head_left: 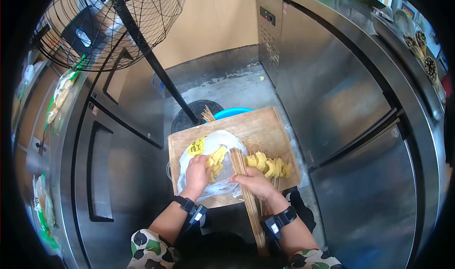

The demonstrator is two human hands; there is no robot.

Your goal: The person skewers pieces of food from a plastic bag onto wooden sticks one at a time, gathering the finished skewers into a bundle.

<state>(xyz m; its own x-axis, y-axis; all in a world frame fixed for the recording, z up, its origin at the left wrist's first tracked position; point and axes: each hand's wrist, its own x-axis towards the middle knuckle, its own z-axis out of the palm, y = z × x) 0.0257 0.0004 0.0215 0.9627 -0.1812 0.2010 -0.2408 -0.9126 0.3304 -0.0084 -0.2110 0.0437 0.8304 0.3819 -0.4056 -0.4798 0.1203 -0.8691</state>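
Note:
A white plastic bag (220, 138) lies on the wooden board (265, 126) with yellow food pieces (219, 157) in its opening. My left hand (198, 173) is at the left edge of these pieces, its fingers bent against them; whether it grips one is hidden. A long bundle of wooden skewers (249, 202) is held in my right hand (256, 182), tilted across the board's front edge. Just beyond that hand, several skewered yellow pieces (268, 164) rest on the right side of the board.
A black floor fan (137, 32) stands at the upper left on a round base (182, 122). Behind the board are a blue basin (232, 112) and more sticks (207, 113). Steel cabinets (327, 84) line both sides. Skewer bundles (430, 69) lie on the right counter.

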